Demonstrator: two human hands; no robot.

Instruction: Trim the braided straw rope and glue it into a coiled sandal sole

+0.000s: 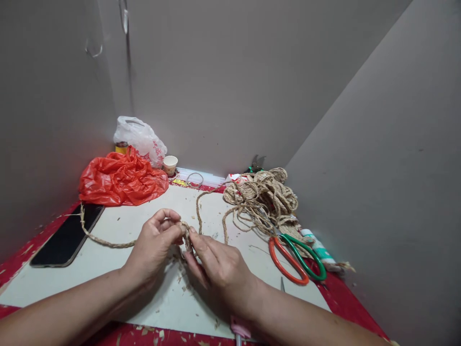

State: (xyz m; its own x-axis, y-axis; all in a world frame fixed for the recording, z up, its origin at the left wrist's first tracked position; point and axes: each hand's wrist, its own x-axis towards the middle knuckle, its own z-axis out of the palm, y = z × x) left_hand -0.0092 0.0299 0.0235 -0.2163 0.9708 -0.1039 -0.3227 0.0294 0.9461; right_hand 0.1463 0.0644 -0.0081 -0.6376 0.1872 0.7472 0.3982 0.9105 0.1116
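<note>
A small coiled piece of braided straw rope (188, 239) is pinched between my two hands above the white board. My left hand (155, 240) grips its left side with thumb and fingers closed. From the other side, my right hand (218, 264) presses it between thumb and fingers. One loose rope end (108, 243) trails left from my left hand to the phone, its tip frayed. Another strand (199, 211) runs from behind my hands toward the back. My fingers hide part of the coil.
A rope heap (266, 192) lies at the back right, beside scissors (297, 259) with red and green handles. A black phone (68, 238), a red plastic bag (122, 180) and a paper cup (170, 165) stand left. Straw scraps litter the white board (151, 307). Grey walls enclose the table.
</note>
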